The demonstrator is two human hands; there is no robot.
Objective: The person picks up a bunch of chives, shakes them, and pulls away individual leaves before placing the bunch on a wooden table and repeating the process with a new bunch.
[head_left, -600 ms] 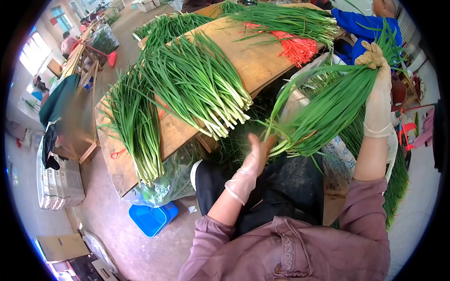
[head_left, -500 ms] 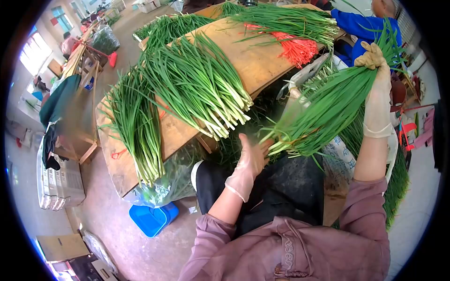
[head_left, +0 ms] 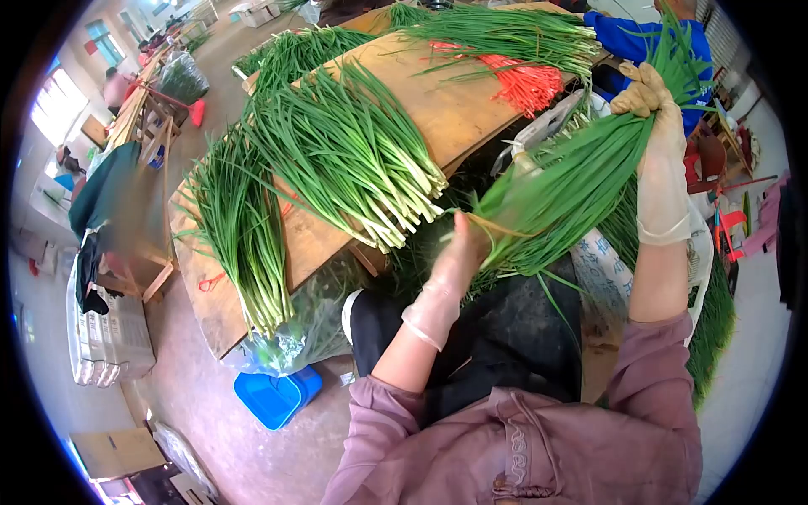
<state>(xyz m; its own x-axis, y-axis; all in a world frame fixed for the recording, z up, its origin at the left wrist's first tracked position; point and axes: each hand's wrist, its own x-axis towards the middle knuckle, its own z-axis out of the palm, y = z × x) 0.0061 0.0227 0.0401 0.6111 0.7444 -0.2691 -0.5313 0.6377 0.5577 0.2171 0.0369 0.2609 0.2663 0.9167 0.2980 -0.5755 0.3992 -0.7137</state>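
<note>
My right hand (head_left: pixel 646 97), in a thin pale glove, is closed around the upper leaves of a bunch of garlic chives (head_left: pixel 568 194). Leaf tips stick up beyond the fist, and the rest of the bunch slopes down to the left. At its lower end is my gloved left hand (head_left: pixel 459 261), thumb up beside the stems. Its other fingers are blurred and partly hidden, so their grip cannot be made out. On the wooden table (head_left: pixel 454 93) lie a large pile of chives (head_left: pixel 353 160) and a narrower pile (head_left: pixel 244 227), pale stem ends towards me.
Red ties (head_left: pixel 526 84) lie by another chive pile (head_left: pixel 513 38) at the table's far side. A co-worker's blue sleeve (head_left: pixel 623 38) shows beyond my right hand. A blue bin (head_left: pixel 278 400) stands on the floor at left. More chives (head_left: pixel 711 337) are low at right.
My right hand has shifted slightly left and up with the chives. My left hand has risen a little along the lower end of the bunch, its thumb now higher.
</note>
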